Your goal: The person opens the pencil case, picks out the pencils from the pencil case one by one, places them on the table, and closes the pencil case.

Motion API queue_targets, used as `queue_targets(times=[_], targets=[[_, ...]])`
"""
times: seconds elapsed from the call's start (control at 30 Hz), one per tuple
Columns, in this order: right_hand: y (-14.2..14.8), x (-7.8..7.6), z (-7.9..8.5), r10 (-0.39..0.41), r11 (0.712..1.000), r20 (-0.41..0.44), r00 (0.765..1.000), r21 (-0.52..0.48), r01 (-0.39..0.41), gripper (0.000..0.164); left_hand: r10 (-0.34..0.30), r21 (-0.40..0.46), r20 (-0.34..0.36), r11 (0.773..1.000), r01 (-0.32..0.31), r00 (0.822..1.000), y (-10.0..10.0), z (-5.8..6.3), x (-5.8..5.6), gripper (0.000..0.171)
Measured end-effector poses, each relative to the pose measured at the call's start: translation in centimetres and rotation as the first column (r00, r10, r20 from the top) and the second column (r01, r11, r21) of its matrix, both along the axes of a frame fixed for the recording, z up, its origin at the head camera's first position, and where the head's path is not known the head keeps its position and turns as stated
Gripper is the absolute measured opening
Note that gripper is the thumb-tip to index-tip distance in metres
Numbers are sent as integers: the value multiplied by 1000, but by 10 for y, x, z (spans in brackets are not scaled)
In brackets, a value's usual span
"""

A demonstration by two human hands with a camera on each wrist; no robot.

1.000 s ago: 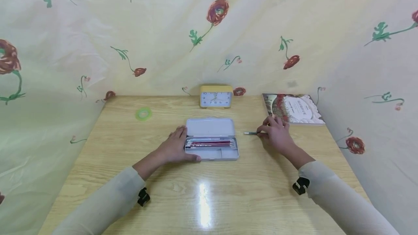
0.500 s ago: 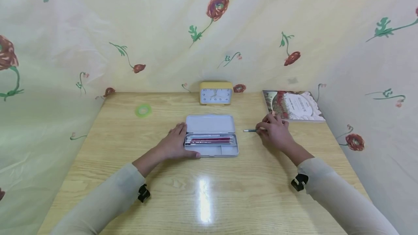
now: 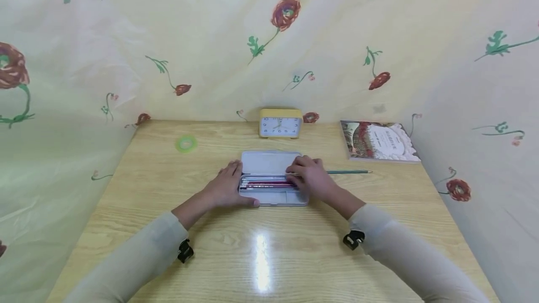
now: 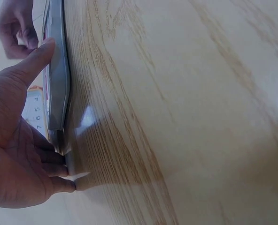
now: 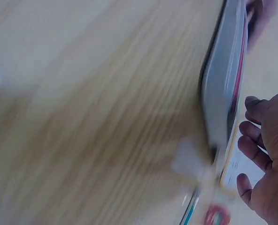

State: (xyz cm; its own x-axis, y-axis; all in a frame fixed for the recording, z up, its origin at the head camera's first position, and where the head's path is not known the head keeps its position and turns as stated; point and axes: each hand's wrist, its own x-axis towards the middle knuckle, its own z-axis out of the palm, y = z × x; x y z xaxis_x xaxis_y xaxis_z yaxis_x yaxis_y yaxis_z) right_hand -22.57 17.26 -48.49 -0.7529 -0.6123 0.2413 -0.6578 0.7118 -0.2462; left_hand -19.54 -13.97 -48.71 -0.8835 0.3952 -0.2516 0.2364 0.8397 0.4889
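Observation:
A white pencil case (image 3: pixel 264 198) lies open on the table, its lid folded back toward the clock. Several pencils (image 3: pixel 265 183), one dark red, lie side by side in its long rear compartment. My left hand (image 3: pixel 223 191) braces the case's left end, thumb along the front edge and fingers at the left side. Over the right end of the pencils is my right hand (image 3: pixel 313 179), hiding their ends. Its fingers look loosely bent and hold nothing in the right wrist view. A green pencil (image 3: pixel 349 172) lies on the table to the right, its left end hidden behind that hand.
A yellow alarm clock (image 3: pixel 280 124) stands at the back, against the flowered cloth. Green tape (image 3: pixel 185 144) lies at the back left. At the back right is a booklet (image 3: pixel 381 141) with a flowered cover. The wooden table (image 3: pixel 202 256) reflects a bright light.
My right hand has let go of the green pencil, leaving it on the table, and moved left to the pencil case. My left hand stays at the case.

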Motion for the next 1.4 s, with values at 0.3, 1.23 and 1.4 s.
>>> queue_targets(times=[0.3,1.23,1.4], targets=[[-49,7,0,92,992,48,995,85,-96,18,-3,4,-12,1000,3,1000,4,2,-1,141],[-66,8,12,17,980,198,980,189,-56,13,2,-9,-4,1000,-2,1000,4,1,-1,143],[-68,9,15,41,979,174,984,190,-74,13,7,-12,2,1000,-7,1000,2,4,1,142]])
